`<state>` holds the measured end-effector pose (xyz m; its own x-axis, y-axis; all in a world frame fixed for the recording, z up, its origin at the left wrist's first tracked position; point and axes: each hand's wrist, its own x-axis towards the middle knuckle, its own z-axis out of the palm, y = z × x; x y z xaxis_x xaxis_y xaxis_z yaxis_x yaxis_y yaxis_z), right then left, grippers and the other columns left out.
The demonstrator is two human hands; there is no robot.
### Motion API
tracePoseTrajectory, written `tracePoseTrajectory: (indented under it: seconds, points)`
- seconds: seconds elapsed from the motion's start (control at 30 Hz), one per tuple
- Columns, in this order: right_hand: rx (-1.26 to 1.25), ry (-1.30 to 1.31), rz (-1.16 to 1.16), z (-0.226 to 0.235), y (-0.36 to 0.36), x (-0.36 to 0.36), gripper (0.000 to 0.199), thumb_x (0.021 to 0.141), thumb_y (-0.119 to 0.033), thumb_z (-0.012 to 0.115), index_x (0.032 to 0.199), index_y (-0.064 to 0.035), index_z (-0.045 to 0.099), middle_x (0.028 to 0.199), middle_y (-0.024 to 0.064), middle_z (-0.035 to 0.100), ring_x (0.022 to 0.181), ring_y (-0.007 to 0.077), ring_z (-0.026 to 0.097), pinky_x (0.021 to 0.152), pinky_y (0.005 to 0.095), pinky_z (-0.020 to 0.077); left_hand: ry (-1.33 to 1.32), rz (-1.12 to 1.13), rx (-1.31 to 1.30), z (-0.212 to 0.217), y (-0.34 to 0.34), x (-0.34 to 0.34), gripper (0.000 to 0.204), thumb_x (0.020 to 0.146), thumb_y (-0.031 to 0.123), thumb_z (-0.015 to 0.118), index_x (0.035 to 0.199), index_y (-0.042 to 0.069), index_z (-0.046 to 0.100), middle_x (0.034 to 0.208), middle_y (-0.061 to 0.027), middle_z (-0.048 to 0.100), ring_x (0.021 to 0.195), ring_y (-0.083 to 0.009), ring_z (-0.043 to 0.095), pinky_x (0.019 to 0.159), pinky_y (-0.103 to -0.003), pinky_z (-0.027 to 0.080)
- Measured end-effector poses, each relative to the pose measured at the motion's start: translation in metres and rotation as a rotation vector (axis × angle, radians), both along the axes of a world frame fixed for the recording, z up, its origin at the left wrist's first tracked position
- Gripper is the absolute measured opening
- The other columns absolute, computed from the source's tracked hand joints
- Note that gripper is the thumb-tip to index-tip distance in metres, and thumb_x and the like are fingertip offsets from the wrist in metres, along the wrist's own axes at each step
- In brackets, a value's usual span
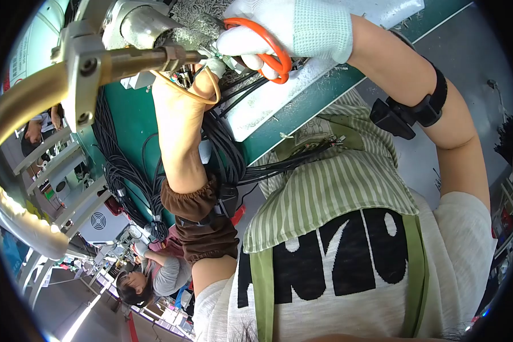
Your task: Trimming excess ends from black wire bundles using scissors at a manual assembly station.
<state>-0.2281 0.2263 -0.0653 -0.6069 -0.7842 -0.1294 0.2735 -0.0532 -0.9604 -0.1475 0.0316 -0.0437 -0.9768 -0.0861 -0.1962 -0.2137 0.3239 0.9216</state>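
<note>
My right hand [290, 31], in a white knit glove with a dotted cuff, is closed around the big orange loop handles of scissors [284, 60]. Their blades point toward my left hand and are mostly hidden. My left hand [206, 82] is closed beside them, partly covered by a brass-coloured tube and a tan loop; a pale covering shows on a fingertip. Thin black cables [245, 91] run to its fingers, and their ends are hard to make out. Small silvery clippings [196, 25] lie heaped just beyond both hands.
The brass-coloured tube [125, 61] crosses in front at the left. A white board [256, 122] strewn with clippings rests on the green table [128, 119]. Black cable bundles [122, 182] hang at the left; others cross my lap. Another person [154, 273] sits at lower left.
</note>
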Motion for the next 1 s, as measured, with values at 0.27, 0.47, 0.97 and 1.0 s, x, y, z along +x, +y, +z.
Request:
tracePoseTrajectory:
  seconds: [0.27,0.47,0.97,1.0]
  points:
    - [0.188,0.858,-0.152,0.017,0.026,0.034,0.018,0.083,-0.018,0.063,0.081,-0.0006,0.06,0.054,0.0064,0.054,0.044,0.0172,0.055,0.042,0.0283,0.0401,0.261,0.285,0.132,-0.001,0.019,0.036,0.019,0.095,0.013,0.047,0.079,0.003,0.045,0.058,-0.004,0.048,0.05,-0.0084,0.046,0.045,-0.022,0.036]
    - [0.65,1.099,-0.442,0.01,0.077,0.082,0.016,0.082,-0.017,0.065,0.09,-0.0041,0.06,0.059,0.0071,0.054,0.05,0.0163,0.056,0.048,0.0262,0.0415,0.193,0.247,0.707,0.013,-0.007,0.084,0.02,0.098,0.016,0.041,0.096,-0.002,0.05,0.068,-0.0091,0.055,0.048,-0.0086,0.044,0.041,-0.022,0.032]
    - [0.2,0.253,-0.215,0.025,0.022,0.105,0.018,0.081,-0.019,0.066,0.083,-0.0022,0.06,0.057,0.005,0.054,0.044,0.0094,0.051,0.043,0.0255,0.0392,-0.012,-0.003,0.497,0.023,0.03,0.099,0.023,0.093,0.012,0.053,0.11,-0.002,0.047,0.09,-0.0143,0.06,0.048,-0.0079,0.044,0.042,-0.019,0.03]
    - [0.201,0.253,-0.22,0.025,0.025,0.104,0.018,0.081,-0.019,0.066,0.083,-0.0022,0.06,0.057,0.005,0.054,0.044,0.0094,0.051,0.043,0.0255,0.0392,-0.039,-0.046,0.529,0.026,0.027,0.098,0.022,0.091,0.009,0.055,0.11,-0.002,0.047,0.089,-0.0136,0.061,0.05,-0.0084,0.047,0.043,-0.019,0.032]
